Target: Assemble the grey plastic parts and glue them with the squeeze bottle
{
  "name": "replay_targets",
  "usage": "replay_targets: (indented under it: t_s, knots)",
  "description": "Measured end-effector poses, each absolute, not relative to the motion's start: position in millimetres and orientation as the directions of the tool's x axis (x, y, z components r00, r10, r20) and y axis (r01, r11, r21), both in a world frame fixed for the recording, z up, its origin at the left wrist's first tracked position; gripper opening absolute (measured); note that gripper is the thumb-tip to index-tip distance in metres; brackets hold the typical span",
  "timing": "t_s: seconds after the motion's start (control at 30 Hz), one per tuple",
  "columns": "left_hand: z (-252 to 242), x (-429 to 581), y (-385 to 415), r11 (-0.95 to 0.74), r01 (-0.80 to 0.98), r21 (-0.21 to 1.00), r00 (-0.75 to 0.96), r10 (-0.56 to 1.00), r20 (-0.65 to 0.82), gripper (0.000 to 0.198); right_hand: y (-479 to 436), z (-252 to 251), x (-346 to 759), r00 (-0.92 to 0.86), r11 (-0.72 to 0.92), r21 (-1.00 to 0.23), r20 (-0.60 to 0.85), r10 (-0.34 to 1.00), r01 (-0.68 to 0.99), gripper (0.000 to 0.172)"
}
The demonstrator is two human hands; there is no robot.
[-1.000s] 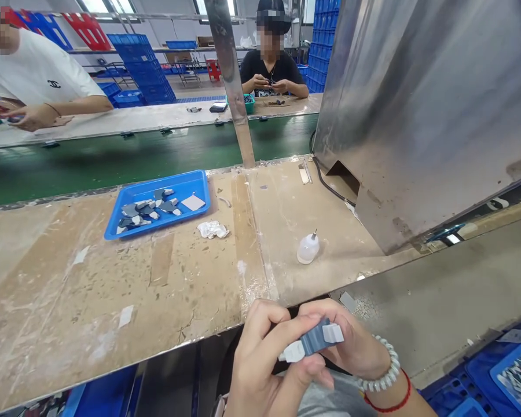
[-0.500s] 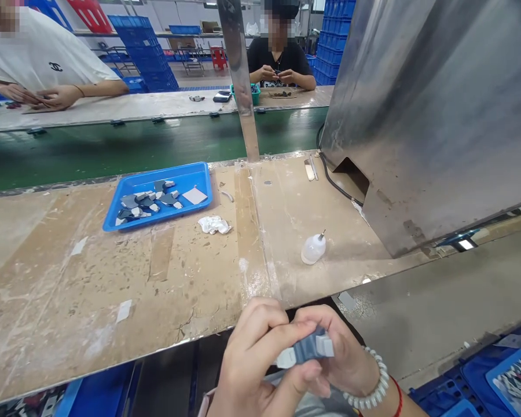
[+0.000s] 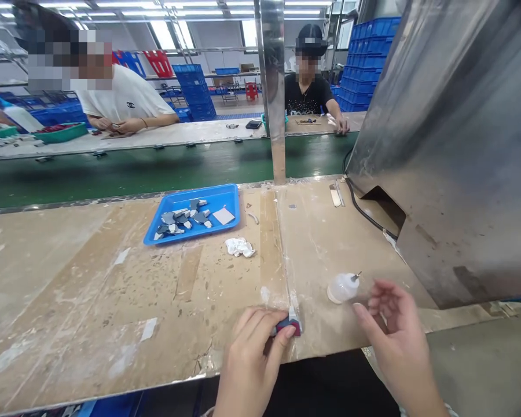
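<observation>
Sitting just left of the thumb and fingers of the right hand [image 3: 397, 330], a squat white bottle [image 3: 341, 289] is found between the two hands, with the right one clearly nearer. Its long axis is aimed right and a bit far, so the thin nozzle [image 3: 359, 275] is pointed past the right fingertips; whether it's upright or leaning can't really be told from this angle. The right fingers are loosely curled with the thumb held apart, nothing gripped, and contact with the bottle can't be made out. Meanwhile, a small dark-and-red piece [image 3: 296, 328] is pinched between thumb and fingers of the left hand [image 3: 254, 350] at the near side of the worktable [image 3: 91, 301], pale end turned far. Surface-wise it's pretty beat up, smeared and crossed by a brown tape strip [image 3: 272, 243]. As for room, the far right is hemmed in by a metal housing [image 3: 460, 191], and a white wad [image 3: 239, 247] and blue tray [image 3: 191, 234] are parked far left
</observation>
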State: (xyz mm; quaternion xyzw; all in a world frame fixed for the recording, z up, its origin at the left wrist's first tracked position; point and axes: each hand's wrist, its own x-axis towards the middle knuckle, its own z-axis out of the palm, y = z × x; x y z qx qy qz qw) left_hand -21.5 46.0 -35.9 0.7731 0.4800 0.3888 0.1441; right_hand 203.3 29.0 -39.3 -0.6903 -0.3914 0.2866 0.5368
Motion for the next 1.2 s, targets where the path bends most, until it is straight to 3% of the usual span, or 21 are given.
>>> replay_targets:
  t_s: [0.1,0.3,0.43,0.57,0.7,0.9,1.07,1.2]
  knots:
    - [-36,-16,48,-0.489,0.665,0.565,0.23,0.853,0.468,0.006,41,-40,201,0.366,-0.082,-0.945,0.043,0.929,0.318,0.07]
    - [-38,-12,43,-0.497,0.684,0.534,0.247,0.847,0.472,0.014,51,-55,197,0.167,-0.052,-0.925,0.012,0.986,0.377,0.048]
    - [-40,-11,41,-0.547,0.668,0.504,0.263,0.807,0.529,0.018,51,-63,202,0.126,-0.021,-0.921,0.03,0.992,0.388,0.037]
    - [-37,-12,41,-0.567,0.646,0.512,0.267,0.795,0.544,0.021,43,-59,205,0.134,-0.007,-0.935,0.043,0.99,0.355,0.045]
    - [-36,-12,39,-0.621,0.62,0.48,0.259,0.739,0.622,0.018,31,-48,202,0.182,-0.018,-0.987,0.011,0.983,0.157,0.058]
    - [-44,-10,34,-0.628,0.607,0.487,0.214,0.719,0.661,0.021,35,-36,197,0.239,0.03,-0.992,0.0,0.971,-0.125,0.049]
    - [-50,-10,33,-0.64,0.597,0.484,0.196,0.701,0.686,0.025,58,-32,198,0.284,0.144,-0.84,-0.012,0.959,-0.523,0.032]
    - [-50,-8,28,-0.631,0.574,0.523,0.174,0.717,0.675,0.023,68,-33,194,0.338,0.131,-0.765,-0.12,0.933,-0.631,0.031]
